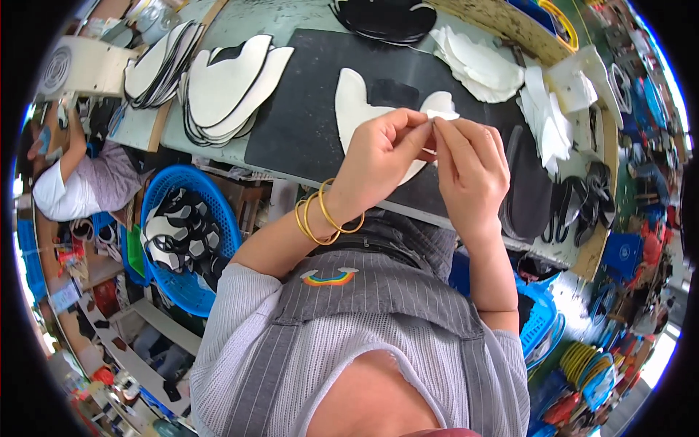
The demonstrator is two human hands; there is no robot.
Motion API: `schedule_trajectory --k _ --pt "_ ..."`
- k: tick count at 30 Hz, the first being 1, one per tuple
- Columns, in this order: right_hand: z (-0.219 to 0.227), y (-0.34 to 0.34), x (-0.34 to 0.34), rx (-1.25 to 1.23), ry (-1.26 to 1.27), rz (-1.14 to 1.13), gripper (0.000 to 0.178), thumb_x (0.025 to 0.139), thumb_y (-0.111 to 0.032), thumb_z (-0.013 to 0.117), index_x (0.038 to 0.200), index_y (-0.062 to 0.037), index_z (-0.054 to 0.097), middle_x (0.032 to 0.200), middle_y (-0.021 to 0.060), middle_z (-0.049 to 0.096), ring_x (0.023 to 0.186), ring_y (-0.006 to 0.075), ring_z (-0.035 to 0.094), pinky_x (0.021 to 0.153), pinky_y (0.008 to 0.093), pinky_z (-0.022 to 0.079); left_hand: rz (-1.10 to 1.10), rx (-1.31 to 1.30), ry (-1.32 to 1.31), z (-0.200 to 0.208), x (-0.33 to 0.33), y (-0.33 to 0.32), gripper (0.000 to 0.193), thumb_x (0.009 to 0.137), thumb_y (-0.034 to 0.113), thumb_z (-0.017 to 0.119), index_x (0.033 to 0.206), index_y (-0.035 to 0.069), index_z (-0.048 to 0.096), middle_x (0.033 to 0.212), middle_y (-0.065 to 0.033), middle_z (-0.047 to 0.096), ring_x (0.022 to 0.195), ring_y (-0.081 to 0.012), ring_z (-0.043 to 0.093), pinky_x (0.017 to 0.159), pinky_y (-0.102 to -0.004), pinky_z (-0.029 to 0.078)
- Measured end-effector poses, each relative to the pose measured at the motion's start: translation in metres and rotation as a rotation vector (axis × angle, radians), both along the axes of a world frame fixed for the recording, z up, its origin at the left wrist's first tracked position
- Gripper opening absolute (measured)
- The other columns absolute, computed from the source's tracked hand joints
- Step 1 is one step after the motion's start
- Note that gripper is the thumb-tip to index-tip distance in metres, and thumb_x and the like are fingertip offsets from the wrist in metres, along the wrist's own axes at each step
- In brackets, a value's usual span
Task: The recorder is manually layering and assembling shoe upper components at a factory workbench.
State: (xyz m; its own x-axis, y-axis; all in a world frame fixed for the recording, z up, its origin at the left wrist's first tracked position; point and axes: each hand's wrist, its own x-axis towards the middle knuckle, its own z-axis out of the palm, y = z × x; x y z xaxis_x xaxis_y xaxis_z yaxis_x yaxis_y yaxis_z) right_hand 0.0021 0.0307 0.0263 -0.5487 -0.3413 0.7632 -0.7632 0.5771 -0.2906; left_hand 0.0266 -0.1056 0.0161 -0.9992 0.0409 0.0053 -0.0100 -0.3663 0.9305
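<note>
My left hand (382, 156), gold bangles at its wrist, meets my right hand (477, 164) above the worktable. Thumbs and forefingers of both pinch a small white piece of thin material (442, 114) between them; the fingers hide part of it. Under the hands a curved white cut-out (352, 98) lies on a black mat (291, 116), its middle partly covered by my left hand. A small black patch (394, 93) shows beside that cut-out on the mat.
Stacks of black-edged white cut-outs (226, 91) lie at the left. White sheets (480, 65), a black stack (382, 18) and scissors (561, 207) lie around the mat. A blue basket (231, 226) of black-and-white parts stands below left. Another person (102, 175) sits far left.
</note>
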Motion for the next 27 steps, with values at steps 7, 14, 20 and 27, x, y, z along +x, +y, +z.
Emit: schedule_trajectory --k 7,14,20,27 --pt "0.007 -0.006 -0.003 0.067 0.039 0.056 0.031 0.063 0.005 0.068 0.094 0.0009 0.066 0.085 0.0069 0.060 0.073 0.0213 0.056 0.061 0.0298 0.048 0.052 0.047 0.101 -0.004 0.003 -0.002 0.017 0.093 0.006 0.052 0.102 -0.006 0.058 0.086 -0.0074 0.065 0.079 -0.0110 0.064 0.073 -0.0232 0.053" --pt "0.006 -0.001 -0.003 0.157 0.049 0.084 0.030 0.062 0.003 0.069 0.092 0.0018 0.065 0.085 0.0074 0.059 0.072 0.0218 0.056 0.060 0.0289 0.048 0.057 -0.106 0.054 -0.009 0.006 -0.003 0.016 0.092 0.005 0.054 0.102 -0.007 0.059 0.088 -0.0080 0.065 0.080 -0.0108 0.064 0.073 -0.0234 0.053" --pt "0.001 0.000 -0.007 0.038 0.036 0.018 0.020 0.067 0.007 0.068 0.085 0.0003 0.063 0.080 0.0076 0.059 0.066 0.0187 0.056 0.059 0.0268 0.047 -0.076 0.001 -0.052 -0.003 0.000 -0.007 0.016 0.091 0.005 0.055 0.102 -0.006 0.059 0.091 -0.0084 0.065 0.082 -0.0122 0.064 0.075 -0.0247 0.055" --pt "0.002 0.003 0.012 -0.581 -0.673 0.111 0.012 0.081 0.007 0.062 0.092 0.0019 0.063 0.084 0.0018 0.060 0.075 0.0083 0.055 0.067 0.0203 0.045 0.018 0.244 0.065 0.004 0.005 0.012 0.014 0.090 0.008 0.059 0.099 -0.001 0.056 0.086 -0.0067 0.063 0.075 -0.0120 0.063 0.071 -0.0250 0.055"
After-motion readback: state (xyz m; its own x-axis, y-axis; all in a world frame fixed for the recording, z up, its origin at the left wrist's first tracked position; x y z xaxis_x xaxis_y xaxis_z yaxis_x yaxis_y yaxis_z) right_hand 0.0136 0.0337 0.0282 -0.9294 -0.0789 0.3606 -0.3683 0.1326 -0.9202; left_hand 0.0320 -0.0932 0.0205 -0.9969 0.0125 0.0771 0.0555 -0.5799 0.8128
